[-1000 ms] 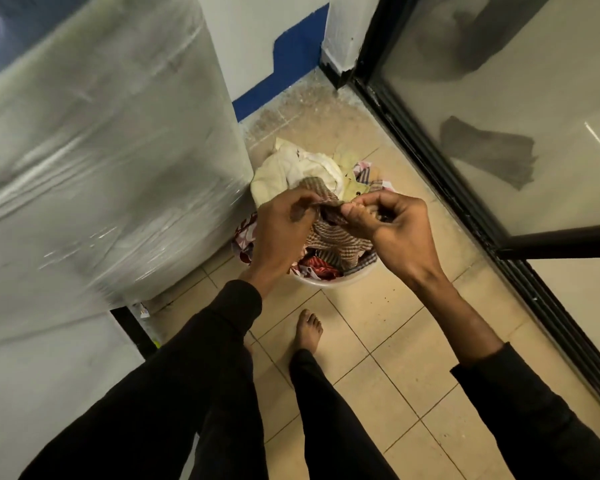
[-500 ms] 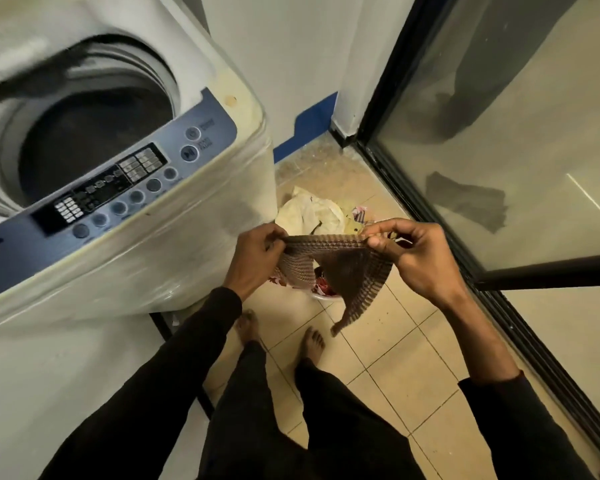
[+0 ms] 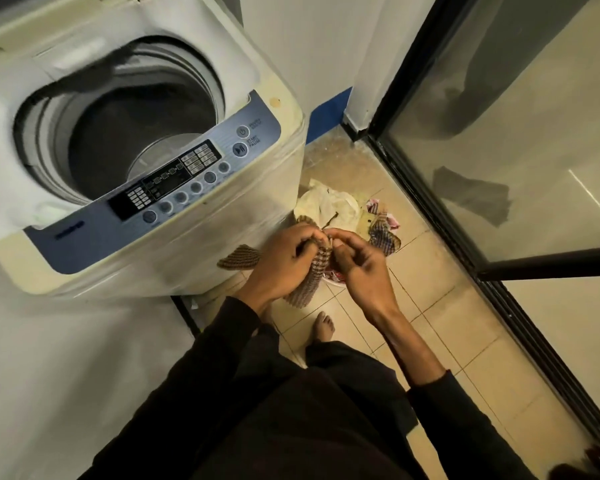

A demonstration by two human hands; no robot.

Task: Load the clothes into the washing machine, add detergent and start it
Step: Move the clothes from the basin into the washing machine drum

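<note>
- Head view: the left hand (image 3: pixel 280 261) and the right hand (image 3: pixel 355 259) meet at centre frame, just right of the washing machine's front corner, above the tiled floor (image 3: pixel 440 306).
- Both hold a brown checked cloth (image 3: pixel 310 277); the left fingers are curled round its bunched top edge, and the right thumb and fingertips pinch the same edge, touching the left hand.
- The cloth hangs down between the wrists, with one flap sticking out to the left of the left hand and another piece trailing to the right behind the right hand.
- The top-loading washing machine (image 3: pixel 174 251) fills the upper left of the frame, its lid up and the drum (image 3: pixel 136 133) open and dark inside; the blue control panel (image 3: pixel 174 188) runs along its near edge.
- A laundry basket (image 3: pixel 336 277) of clothes, with a cream garment (image 3: pixel 329 206) on top, sits on the floor behind the hands, beside the machine.
- A black-framed glass door (image 3: pixel 499 150) runs down the right side.
</note>
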